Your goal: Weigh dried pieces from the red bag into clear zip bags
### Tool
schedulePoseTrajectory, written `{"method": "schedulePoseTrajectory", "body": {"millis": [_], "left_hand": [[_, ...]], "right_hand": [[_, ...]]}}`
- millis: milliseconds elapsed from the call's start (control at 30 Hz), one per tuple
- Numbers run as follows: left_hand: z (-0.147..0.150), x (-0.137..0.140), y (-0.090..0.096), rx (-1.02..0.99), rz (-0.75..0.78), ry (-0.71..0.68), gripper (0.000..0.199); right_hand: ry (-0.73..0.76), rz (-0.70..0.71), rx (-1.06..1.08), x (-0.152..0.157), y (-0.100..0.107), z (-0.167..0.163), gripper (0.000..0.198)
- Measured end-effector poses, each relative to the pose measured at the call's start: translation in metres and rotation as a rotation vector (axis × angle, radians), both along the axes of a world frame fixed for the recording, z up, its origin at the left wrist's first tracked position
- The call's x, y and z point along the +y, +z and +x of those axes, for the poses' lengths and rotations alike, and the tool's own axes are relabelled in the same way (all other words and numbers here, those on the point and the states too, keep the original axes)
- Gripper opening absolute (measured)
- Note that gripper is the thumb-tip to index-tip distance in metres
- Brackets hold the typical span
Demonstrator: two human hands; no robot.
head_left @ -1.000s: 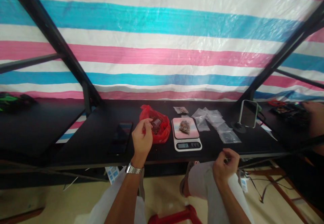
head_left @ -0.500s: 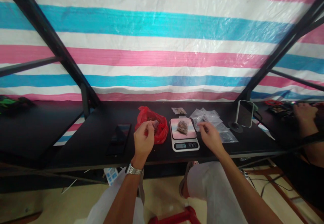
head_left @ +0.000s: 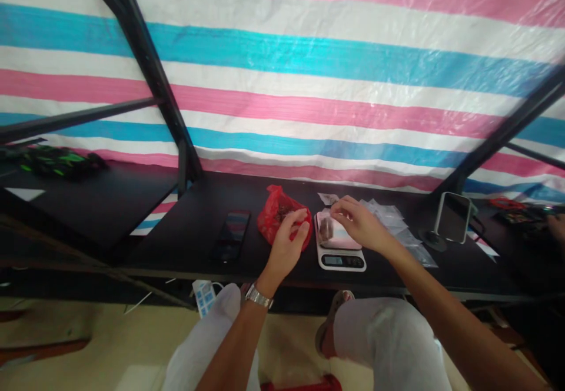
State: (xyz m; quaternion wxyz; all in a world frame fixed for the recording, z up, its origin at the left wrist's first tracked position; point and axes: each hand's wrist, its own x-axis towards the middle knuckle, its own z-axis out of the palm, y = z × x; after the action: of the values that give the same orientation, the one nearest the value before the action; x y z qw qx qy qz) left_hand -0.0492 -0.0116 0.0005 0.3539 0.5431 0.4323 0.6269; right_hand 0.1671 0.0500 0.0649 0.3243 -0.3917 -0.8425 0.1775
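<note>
Seated person at a long black surface, seen from above the hands. The left hand reaches forward to the near edge of a red plastic bag that lies open on the surface; its fingers are curled together with the tips at the bag's mouth, touching the red film. Whether anything is pinched between them cannot be told. A metal wristwatch sits on that wrist.

The right hand hovers over a small white kitchen scale, which stands just to the right of the bag. The thumb and forefinger are drawn close at the upper left of the pink weighing plate, directly above a small clear packet of dark brown pieces resting on the plate. The packet lies under and slightly left of the fingertips; contact is too blurred to judge, as is whether the hand grips it. The scale's display faces the person.

Left of the bag a dark phone lies flat, well apart from both hands. Behind and right of the scale a scatter of empty clear bags spreads over the surface, and one more small filled packet lies behind the scale. Farther right a second phone on a stand is propped upright. A striped pink, blue and white tarpaulin hangs behind. At the far right edge another person's hand shows.
</note>
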Motion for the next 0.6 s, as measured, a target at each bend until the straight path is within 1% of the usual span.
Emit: {"method": "schedulePoseTrajectory", "body": {"millis": [67, 100, 200, 267, 333, 433, 500, 533, 567, 600], "left_hand": [[-0.003, 0.003, -0.001, -0.112, -0.076, -0.122, 0.066], [-0.006, 0.003, 0.000, -0.142, -0.105, -0.192, 0.072], [-0.014, -0.001, 0.004, -0.254, -0.174, -0.362, 0.077], [-0.018, -0.006, 0.008, -0.361, -0.203, -0.424, 0.079], [-0.023, -0.009, 0.010, -0.445, -0.220, -0.456, 0.077], [-0.034, -0.010, 0.011, -0.531, -0.234, -0.428, 0.070], [-0.045, -0.010, 0.009, -0.584, -0.249, -0.342, 0.067], [-0.052, -0.010, 0.009, -0.607, -0.260, -0.288, 0.067], [-0.059, -0.011, 0.008, -0.624, -0.272, -0.235, 0.066], [-0.066, -0.012, 0.008, -0.630, -0.283, -0.192, 0.064]], "right_hand": [[0.086, 0.028, 0.031, -0.018, 0.011, -0.019, 0.013], [0.115, 0.036, 0.041, -0.025, 0.015, -0.029, 0.011], [0.163, 0.039, 0.070, -0.035, 0.021, -0.054, 0.011], [0.180, 0.031, 0.087, -0.036, 0.022, -0.063, 0.012], [0.190, 0.028, 0.104, -0.035, 0.021, -0.070, 0.012], [0.183, 0.025, 0.134, -0.033, 0.014, -0.078, 0.012], [0.091, 0.040, 0.146, -0.027, 0.006, -0.086, 0.023], [0.017, 0.049, 0.112, -0.023, 0.001, -0.091, 0.028], [-0.060, 0.056, 0.030, -0.017, -0.003, -0.096, 0.030], [-0.118, 0.051, -0.109, -0.011, -0.007, -0.102, 0.028]]}}
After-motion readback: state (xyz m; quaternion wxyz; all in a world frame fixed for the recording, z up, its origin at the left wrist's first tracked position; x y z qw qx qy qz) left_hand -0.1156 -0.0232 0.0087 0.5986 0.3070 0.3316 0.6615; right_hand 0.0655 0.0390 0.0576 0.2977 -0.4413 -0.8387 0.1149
